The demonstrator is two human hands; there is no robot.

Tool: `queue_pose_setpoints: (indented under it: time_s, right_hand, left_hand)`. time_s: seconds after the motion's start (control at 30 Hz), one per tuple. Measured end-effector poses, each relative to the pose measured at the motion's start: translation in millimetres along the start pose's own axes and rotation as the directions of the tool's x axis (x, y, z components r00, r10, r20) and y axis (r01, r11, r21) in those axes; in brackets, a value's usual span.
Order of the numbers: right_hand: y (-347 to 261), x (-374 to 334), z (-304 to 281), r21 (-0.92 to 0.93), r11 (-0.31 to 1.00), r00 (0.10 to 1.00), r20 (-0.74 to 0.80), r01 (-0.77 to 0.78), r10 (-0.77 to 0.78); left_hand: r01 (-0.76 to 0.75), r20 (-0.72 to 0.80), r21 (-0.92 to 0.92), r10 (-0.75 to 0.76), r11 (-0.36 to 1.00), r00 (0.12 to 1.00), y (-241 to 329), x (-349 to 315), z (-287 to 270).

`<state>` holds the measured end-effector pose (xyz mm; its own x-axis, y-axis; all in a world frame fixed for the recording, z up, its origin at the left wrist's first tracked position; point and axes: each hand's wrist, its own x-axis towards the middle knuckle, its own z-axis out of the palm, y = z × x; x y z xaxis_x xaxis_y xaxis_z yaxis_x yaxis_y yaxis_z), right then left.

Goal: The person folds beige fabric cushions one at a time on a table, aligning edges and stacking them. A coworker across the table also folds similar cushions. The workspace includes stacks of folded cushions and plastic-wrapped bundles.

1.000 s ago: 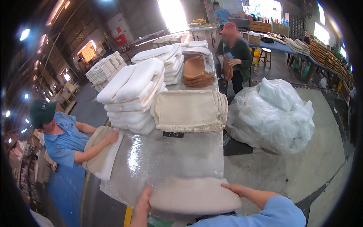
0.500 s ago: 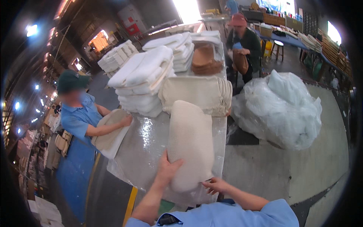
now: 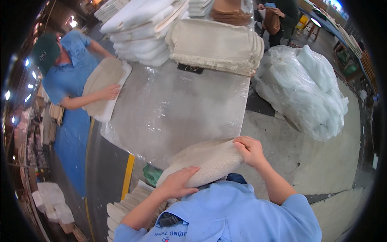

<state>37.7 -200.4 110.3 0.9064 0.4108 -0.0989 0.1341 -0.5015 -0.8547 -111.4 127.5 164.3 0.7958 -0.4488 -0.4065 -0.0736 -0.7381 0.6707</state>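
A beige, fleecy fabric piece lies folded against my body at the near edge of the plastic-covered table. My left hand rests on its left part, fingers stretched out flat over the cloth and the thumb apart. At its right end my right hand grips the upper edge, fingertips pressed on the fabric. Beyond, a neat stack of similar beige fabric pieces stands on the table, with a small black flat thing under its front edge.
White folded padding and brown pieces are stacked farther back. A plastic-wrapped bundle lies on the right. At left a co-worker handles a beige and white piece; beige pieces are piled beside me. Another person holds a brown bag.
The beige fabric piece has come from the tabletop toward my body and turned crosswise. My right hand has moved up to its right end. The view has tilted down.
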Motion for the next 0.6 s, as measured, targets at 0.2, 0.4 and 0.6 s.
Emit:
queue_pose_setpoints:
  time_s: [0.2,0.4,0.6]
  right_hand:
    - [2,19,-17,-0.152,0.983,0.905,0.397,-0.099,0.152]
    - [-4,95,30,-0.524,0.851,0.835,0.482,0.033,0.264]
    - [25,114,98,-0.745,0.605,0.804,0.528,0.283,0.274]
  left_hand:
    - [0.093,0.217,-0.135,-0.063,0.987,0.974,-45,27,23]
    - [0.285,0.204,-0.114,-0.258,0.952,0.944,-79,76,53]
    - [0.402,-0.081,0.013,-0.4,0.915,0.913,-68,90,42]
